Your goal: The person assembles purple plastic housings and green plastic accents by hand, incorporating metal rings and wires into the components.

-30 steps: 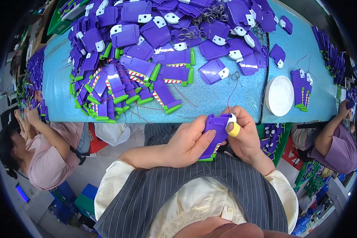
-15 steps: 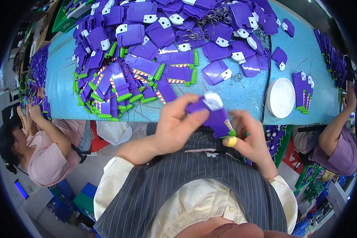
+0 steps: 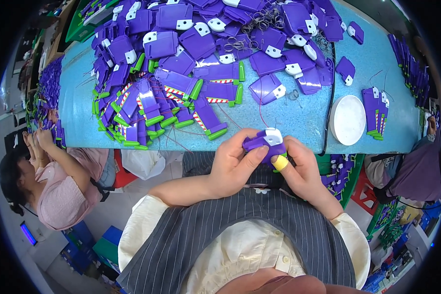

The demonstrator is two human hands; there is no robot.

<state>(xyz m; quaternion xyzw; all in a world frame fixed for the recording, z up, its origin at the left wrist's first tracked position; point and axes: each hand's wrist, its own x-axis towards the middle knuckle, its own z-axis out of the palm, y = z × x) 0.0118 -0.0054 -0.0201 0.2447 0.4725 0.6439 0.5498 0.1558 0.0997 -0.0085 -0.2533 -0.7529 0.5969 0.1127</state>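
Note:
Between my two hands, just off the table's near edge, is a purple plastic toy wing (image 3: pixel 252 142) with a white corner piece (image 3: pixel 273 137). My left hand (image 3: pixel 232 164) is closed on its left side, the thumb pressing on the purple face. My right hand (image 3: pixel 303 171) grips the other side, its thumb wrapped in yellow tape (image 3: pixel 280 163). Fingers cover most of the wing's lower end; a bit of green shows by the taped thumb. A thin red wire (image 3: pixel 260 110) rises from around the wing. Left of my hands lies a similar wing (image 3: pixel 207 116) with a striped edge and green tip.
Heaped purple panels (image 3: pixel 174 44) with white corners cover the far blue table (image 3: pixel 299 115), with finished-looking green-tipped wings nearer left. Small metal springs (image 3: pixel 267 19) lie among them. A white round dish (image 3: pixel 348 120) and several wings (image 3: pixel 375 110) are at right. People sit on both sides.
Both hands have drawn closer together around the wing. It is tilted so its striped, green end is now mostly hidden. At the right, the other person's arm has moved back.

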